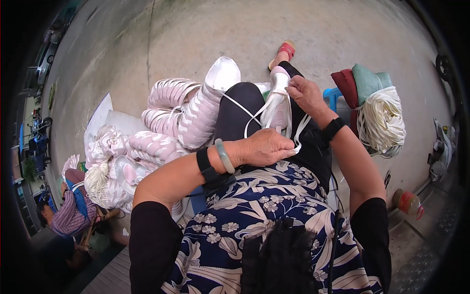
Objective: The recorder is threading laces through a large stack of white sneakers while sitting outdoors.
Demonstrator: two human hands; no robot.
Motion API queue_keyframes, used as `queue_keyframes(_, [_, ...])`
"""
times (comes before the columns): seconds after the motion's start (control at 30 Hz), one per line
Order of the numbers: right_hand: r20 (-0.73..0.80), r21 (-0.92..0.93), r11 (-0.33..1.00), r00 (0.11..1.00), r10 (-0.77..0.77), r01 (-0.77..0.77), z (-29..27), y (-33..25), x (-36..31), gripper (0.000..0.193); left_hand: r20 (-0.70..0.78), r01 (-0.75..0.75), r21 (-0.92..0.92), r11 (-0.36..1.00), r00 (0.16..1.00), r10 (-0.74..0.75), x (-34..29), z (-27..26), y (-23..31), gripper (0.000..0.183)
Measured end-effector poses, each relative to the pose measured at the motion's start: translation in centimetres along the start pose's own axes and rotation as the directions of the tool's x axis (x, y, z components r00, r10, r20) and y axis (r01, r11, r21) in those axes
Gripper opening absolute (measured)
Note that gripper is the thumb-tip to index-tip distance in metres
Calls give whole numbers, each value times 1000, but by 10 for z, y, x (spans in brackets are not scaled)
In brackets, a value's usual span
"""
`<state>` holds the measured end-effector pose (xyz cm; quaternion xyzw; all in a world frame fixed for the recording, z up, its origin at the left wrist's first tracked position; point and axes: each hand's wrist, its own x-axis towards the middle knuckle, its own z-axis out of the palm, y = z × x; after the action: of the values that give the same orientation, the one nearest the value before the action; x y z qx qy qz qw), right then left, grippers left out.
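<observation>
hands (266,147) at shoe (275,109), wide floor (196,39) ahead

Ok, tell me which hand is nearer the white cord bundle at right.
Right. The right hand is left of the white cord bundle, across a gap; the left hand is farther left and lower.

A red cloth (344,87) and a green cloth (370,84) are by a blue stool (333,98). A bottle (407,202) is on the right. On the left are another person (73,213), bikes (41,142) and a car (48,61).
</observation>
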<state>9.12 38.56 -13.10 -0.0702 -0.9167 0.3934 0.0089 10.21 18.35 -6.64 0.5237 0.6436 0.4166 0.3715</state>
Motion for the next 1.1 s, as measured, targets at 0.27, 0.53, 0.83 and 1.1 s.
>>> queue_keyframes(0.27, [449,-564,655,853,-267,502,18,-43,21,13,5,-19,-42,999,1000,20,20,0,11,26])
queue_keyframes(0.53, [710,-567,272,629,-317,778,23,-61,25,9,-74,-145,-57,988,987,141,28,5,10,26])
queue_keyframes(0.83, [52,-468,883,998,-21,43,18,-16,23,17,-63,-113,-110,988,992,106,30,5,8,26])
queue_keyframes(1.1, [308,-594,723,930,-201,353,16,-40,30,10,-88,-203,-140,969,977,193,35,13,18,27])
